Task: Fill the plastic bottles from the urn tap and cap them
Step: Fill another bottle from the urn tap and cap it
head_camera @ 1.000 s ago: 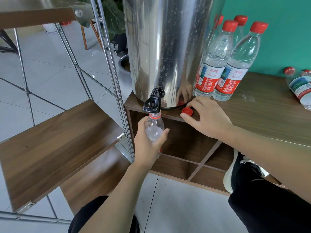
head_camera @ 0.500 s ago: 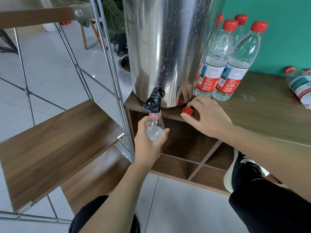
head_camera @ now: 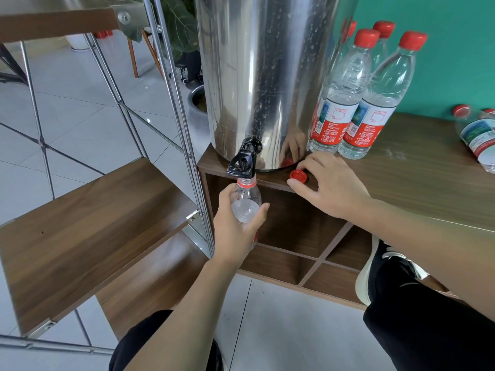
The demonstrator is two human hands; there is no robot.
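Open plastic bottle (head_camera: 245,207), upright under the urn tap (head_camera: 243,162), clasped in left grip (head_camera: 235,228); right grip (head_camera: 332,186), fingers relaxed and holding nothing, beside loose red cap (head_camera: 298,176) on desk (head_camera: 417,180).

One steel urn (head_camera: 267,76) standing on cabinet, with one black tap (head_camera: 242,163). Six plastic bottles showing: one open bottle (head_camera: 245,202) under tap, three capped bottles (head_camera: 375,97) standing beside urn, two more capped bottles (head_camera: 478,137) lying at right edge. One loose red cap (head_camera: 298,175) lying on cabinet top. Two hands showing: left hand (head_camera: 235,231), right hand (head_camera: 332,188). One shoe (head_camera: 375,271).
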